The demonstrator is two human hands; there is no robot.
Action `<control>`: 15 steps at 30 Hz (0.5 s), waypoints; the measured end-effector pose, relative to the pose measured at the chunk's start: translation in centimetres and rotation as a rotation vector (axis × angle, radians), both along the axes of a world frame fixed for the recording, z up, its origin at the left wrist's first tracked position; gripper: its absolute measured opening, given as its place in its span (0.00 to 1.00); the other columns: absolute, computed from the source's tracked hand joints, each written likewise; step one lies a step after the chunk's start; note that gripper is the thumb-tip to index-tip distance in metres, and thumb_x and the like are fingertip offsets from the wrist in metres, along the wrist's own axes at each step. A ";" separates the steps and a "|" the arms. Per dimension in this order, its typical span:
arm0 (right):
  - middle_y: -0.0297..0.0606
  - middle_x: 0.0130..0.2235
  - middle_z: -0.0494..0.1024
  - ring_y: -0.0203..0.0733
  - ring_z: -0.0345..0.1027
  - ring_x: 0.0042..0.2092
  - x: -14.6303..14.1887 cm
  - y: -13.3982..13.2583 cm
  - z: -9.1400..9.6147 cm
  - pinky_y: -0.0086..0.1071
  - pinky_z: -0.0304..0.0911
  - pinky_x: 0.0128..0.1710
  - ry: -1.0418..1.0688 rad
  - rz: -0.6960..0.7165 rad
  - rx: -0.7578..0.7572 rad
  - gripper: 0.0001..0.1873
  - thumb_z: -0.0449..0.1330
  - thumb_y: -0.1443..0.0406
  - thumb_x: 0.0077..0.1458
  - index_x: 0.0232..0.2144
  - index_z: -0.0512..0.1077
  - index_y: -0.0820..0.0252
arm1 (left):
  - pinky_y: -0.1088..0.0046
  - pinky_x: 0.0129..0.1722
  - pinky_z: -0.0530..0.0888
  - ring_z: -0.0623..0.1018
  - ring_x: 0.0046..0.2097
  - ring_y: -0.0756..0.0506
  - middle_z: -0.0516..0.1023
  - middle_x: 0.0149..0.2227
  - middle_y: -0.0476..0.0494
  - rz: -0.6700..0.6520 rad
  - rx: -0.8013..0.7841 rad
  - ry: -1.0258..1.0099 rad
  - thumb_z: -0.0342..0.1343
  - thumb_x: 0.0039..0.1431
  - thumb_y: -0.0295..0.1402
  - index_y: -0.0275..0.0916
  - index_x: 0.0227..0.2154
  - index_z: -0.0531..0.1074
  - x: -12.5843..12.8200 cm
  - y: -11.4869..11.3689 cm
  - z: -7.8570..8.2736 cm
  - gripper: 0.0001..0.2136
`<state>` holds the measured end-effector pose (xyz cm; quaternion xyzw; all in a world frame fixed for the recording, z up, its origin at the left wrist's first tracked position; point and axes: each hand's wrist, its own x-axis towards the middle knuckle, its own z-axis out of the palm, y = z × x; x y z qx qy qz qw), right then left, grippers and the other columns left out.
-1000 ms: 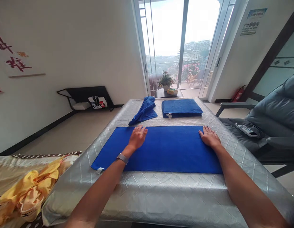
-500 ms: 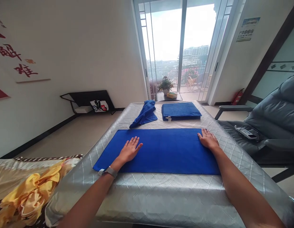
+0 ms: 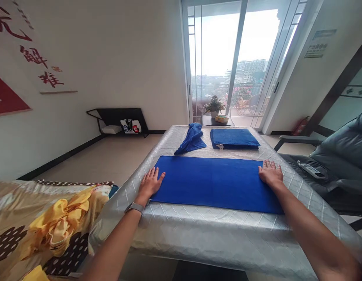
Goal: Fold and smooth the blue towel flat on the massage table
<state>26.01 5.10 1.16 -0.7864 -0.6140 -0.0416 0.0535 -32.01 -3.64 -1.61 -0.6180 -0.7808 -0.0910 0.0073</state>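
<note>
A blue towel lies flat and smooth across the near part of a table with a silver quilted cover. My left hand rests palm down on its left edge, fingers stretched out. At the towel's far right corner, my right hand lies flat with its fingers open. Neither hand grips anything. Beyond the spread towel sit a folded stack of blue towels with a white tag and, to its left, a crumpled blue towel.
On the left, yellow cloth lies on a patterned bedspread. A grey armchair holding a white device stands to the right. Past the table's far end, a potted plant stands before the glass door.
My left hand has slid left from the towel's surface to its left edge. My right hand stays at the right edge. The view has turned slightly left.
</note>
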 end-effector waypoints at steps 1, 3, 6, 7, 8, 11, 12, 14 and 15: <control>0.54 0.73 0.50 0.53 0.38 0.74 -1.4 -0.4 0.3 0.55 0.33 0.71 -0.026 0.015 0.029 0.35 0.35 0.61 0.68 0.72 0.50 0.70 | 0.55 0.71 0.50 0.53 0.73 0.39 0.51 0.73 0.34 0.001 0.008 -0.011 0.31 0.71 0.55 0.31 0.71 0.53 0.0 0.1 -0.1 0.37; 0.52 0.73 0.50 0.51 0.37 0.74 -5.2 -1.5 0.9 0.52 0.32 0.72 -0.048 0.106 0.057 0.34 0.35 0.62 0.69 0.72 0.51 0.72 | 0.54 0.71 0.50 0.52 0.73 0.38 0.51 0.73 0.34 0.002 0.019 -0.029 0.31 0.71 0.55 0.32 0.71 0.53 -0.2 0.2 -0.4 0.37; 0.47 0.74 0.48 0.47 0.38 0.74 -12.6 -3.2 1.0 0.44 0.35 0.72 0.019 0.301 -0.037 0.35 0.34 0.58 0.70 0.72 0.50 0.70 | 0.54 0.72 0.49 0.51 0.74 0.38 0.51 0.73 0.33 0.002 0.026 -0.039 0.31 0.72 0.54 0.31 0.71 0.53 -0.3 0.4 -0.7 0.37; 0.45 0.74 0.47 0.46 0.38 0.74 -15.1 -3.7 0.9 0.43 0.35 0.72 0.049 0.371 -0.060 0.35 0.34 0.56 0.70 0.73 0.49 0.68 | 0.54 0.72 0.48 0.51 0.74 0.38 0.51 0.73 0.33 0.001 0.028 -0.039 0.31 0.72 0.54 0.31 0.71 0.53 -0.3 0.4 -0.7 0.37; 0.44 0.75 0.46 0.46 0.37 0.74 -17.3 -4.2 0.7 0.43 0.35 0.72 0.076 0.437 -0.071 0.36 0.34 0.55 0.71 0.73 0.49 0.66 | 0.55 0.72 0.48 0.51 0.74 0.39 0.51 0.73 0.33 0.001 0.030 -0.036 0.31 0.72 0.54 0.31 0.71 0.53 -0.3 0.4 -0.7 0.37; 0.44 0.75 0.43 0.45 0.34 0.75 -21.8 -5.1 0.1 0.44 0.33 0.72 0.126 0.527 -0.130 0.37 0.33 0.52 0.71 0.74 0.46 0.66 | 0.55 0.71 0.49 0.52 0.73 0.39 0.52 0.73 0.33 0.001 0.031 -0.021 0.32 0.72 0.53 0.31 0.71 0.54 -0.2 0.3 -0.6 0.36; 0.44 0.75 0.43 0.45 0.33 0.75 -22.3 -5.3 -0.1 0.44 0.32 0.72 0.132 0.530 -0.152 0.38 0.33 0.51 0.71 0.74 0.45 0.67 | 0.55 0.71 0.50 0.52 0.73 0.39 0.52 0.73 0.33 0.001 0.031 -0.016 0.32 0.72 0.53 0.31 0.71 0.54 -0.2 0.3 -0.6 0.35; 0.44 0.75 0.42 0.45 0.32 0.75 -21.9 -5.4 -0.3 0.44 0.31 0.72 0.130 0.515 -0.187 0.38 0.34 0.51 0.71 0.74 0.44 0.68 | 0.55 0.71 0.50 0.53 0.73 0.39 0.51 0.73 0.34 -0.003 0.033 -0.007 0.32 0.72 0.52 0.31 0.71 0.54 -0.3 0.3 -0.6 0.35; 0.44 0.75 0.42 0.45 0.32 0.75 -21.0 -5.5 -0.4 0.44 0.31 0.72 0.124 0.503 -0.194 0.38 0.34 0.51 0.71 0.74 0.44 0.68 | 0.56 0.71 0.50 0.53 0.73 0.39 0.52 0.73 0.33 -0.005 0.033 -0.003 0.32 0.72 0.52 0.31 0.71 0.54 -0.3 0.3 -0.6 0.35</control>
